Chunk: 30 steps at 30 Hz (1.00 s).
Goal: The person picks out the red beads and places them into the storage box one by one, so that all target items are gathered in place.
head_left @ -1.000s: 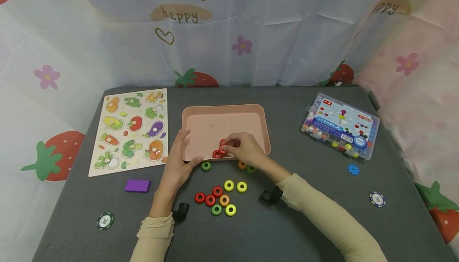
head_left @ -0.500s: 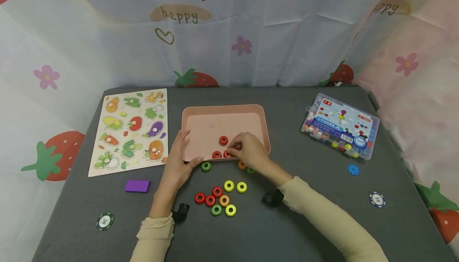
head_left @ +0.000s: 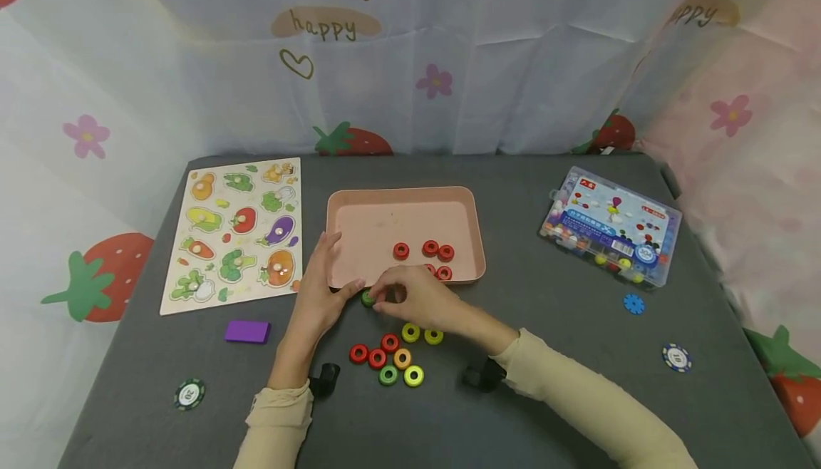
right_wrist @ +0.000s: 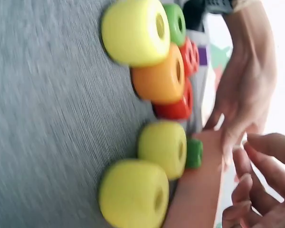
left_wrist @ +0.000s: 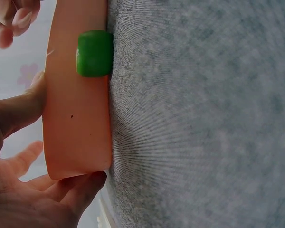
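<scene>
My left hand (head_left: 319,287) holds the front left corner of a pink tray (head_left: 398,197), thumb on the near rim and fingers along the left side. Several red ring beads (head_left: 430,248) lie in the tray's front part. Just outside the near wall, a green ring bead (left_wrist: 94,53) stands on the cloth. My right hand (head_left: 420,298) hovers beside that bead, fingers loosely bent, with nothing visible between them. Yellow (head_left: 413,376), orange (head_left: 402,358), red (head_left: 358,353) and green ring beads (head_left: 388,375) sit in a loose group nearer the person.
A vegetable puzzle board (head_left: 237,237) lies left of the tray, with a purple block (head_left: 247,331) below it. At the right are a clear box of colourful pieces (head_left: 612,227), a blue disc (head_left: 633,303) and a poker chip (head_left: 676,358). Another chip (head_left: 189,394) lies front left.
My right hand has left the red beads in the tray and moved left and nearer, to the green bead by the near wall. My left hand stays on the tray corner.
</scene>
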Available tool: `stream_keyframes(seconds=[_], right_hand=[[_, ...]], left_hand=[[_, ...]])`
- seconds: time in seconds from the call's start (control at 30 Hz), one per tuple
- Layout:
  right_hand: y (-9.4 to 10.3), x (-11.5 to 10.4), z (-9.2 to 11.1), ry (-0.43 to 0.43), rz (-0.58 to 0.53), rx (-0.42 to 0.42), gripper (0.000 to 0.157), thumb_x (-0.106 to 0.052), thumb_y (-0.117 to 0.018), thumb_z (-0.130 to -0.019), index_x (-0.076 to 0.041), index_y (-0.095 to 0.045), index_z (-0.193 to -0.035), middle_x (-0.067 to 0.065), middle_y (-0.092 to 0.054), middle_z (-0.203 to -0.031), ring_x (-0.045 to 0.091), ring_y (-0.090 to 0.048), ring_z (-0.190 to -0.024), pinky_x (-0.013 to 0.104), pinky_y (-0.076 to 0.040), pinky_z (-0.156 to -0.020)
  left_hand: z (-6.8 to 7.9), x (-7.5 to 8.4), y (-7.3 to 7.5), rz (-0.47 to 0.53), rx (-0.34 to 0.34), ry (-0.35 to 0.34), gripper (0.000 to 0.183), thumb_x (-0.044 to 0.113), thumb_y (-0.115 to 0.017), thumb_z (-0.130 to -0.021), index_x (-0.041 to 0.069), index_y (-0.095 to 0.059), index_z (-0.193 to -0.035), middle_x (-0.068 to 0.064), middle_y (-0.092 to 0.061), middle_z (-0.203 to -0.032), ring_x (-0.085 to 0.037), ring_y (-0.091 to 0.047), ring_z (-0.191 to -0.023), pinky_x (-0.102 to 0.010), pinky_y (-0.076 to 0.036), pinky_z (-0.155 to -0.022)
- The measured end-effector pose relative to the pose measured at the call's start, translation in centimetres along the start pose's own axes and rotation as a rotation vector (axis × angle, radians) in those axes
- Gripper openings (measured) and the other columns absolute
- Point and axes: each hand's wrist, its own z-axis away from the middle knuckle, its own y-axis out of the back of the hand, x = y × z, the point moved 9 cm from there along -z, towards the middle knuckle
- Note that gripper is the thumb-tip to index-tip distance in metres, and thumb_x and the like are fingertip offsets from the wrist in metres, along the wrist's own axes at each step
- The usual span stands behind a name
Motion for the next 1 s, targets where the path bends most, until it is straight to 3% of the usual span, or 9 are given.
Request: stream_keyframes(seconds=[0.27, 0.43, 0.53, 0.8, 1.0], right_hand=[[-4.3, -0.2, 1.2, 0.003, 0.075, -0.330, 0.024, -0.024, -0.080, -0.086, -0.018, -0.074, -0.109, -0.007, -0.068, -0.105, 0.007, -0.059, -0.089, 0.019, -0.047, -0.078], [-5.2, 0.3, 1.8, -0.003, 0.085, -0.420, 0.028, -0.025, -0.079, -0.088, -0.021, -0.073, -0.114, -0.009, -0.066, -0.111, 0.003, -0.058, -0.096, 0.020, -0.048, -0.084], [-5.0, 0.5, 2.0, -0.014, 0.072, -0.431, 0.029, -0.020, -0.078, -0.089, -0.019, -0.072, -0.117, -0.008, -0.065, -0.111, 0.003, -0.059, -0.097, 0.020, -0.049, -0.086], [-4.5, 0.7, 2.0, -0.026, 0.098, -0.399, 0.023, -0.019, -0.076, -0.090, -0.016, -0.074, -0.112, -0.005, -0.066, -0.104, 0.003, -0.058, -0.083, 0.017, -0.047, -0.073], [-3.1, 0.7, 1.6, -0.021, 0.047, -0.283, 0.023, -0.023, -0.076, -0.090, -0.012, -0.075, -0.111, -0.004, -0.068, -0.101, 0.001, -0.060, -0.080, 0.018, -0.051, -0.072]], left_hand=[[-0.1, 0.0, -0.1, -0.014, 0.000, 0.009, 0.087, 0.013, -0.081, -0.085, 0.017, -0.031, -0.156, -0.014, -0.015, -0.167, -0.036, -0.018, -0.152, -0.060, -0.021, -0.119], [-0.1, -0.1, -0.1, -0.017, -0.003, 0.017, 0.087, 0.013, -0.081, -0.084, 0.017, -0.031, -0.156, -0.013, -0.015, -0.167, -0.035, -0.018, -0.153, -0.059, -0.021, -0.119], [-0.1, -0.1, 0.0, -0.016, -0.002, 0.018, 0.086, 0.013, -0.081, -0.085, 0.017, -0.032, -0.156, -0.013, -0.015, -0.167, -0.035, -0.018, -0.153, -0.060, -0.021, -0.119], [0.0, 0.0, 0.0, -0.013, 0.003, 0.017, 0.085, 0.013, -0.080, -0.085, 0.017, -0.032, -0.156, -0.014, -0.016, -0.167, -0.036, -0.017, -0.153, -0.059, -0.020, -0.119], [0.1, -0.2, -0.1, -0.015, -0.005, 0.031, 0.086, 0.015, -0.080, -0.086, 0.019, -0.031, -0.156, -0.014, -0.014, -0.167, -0.037, -0.017, -0.153, -0.060, -0.019, -0.119]])
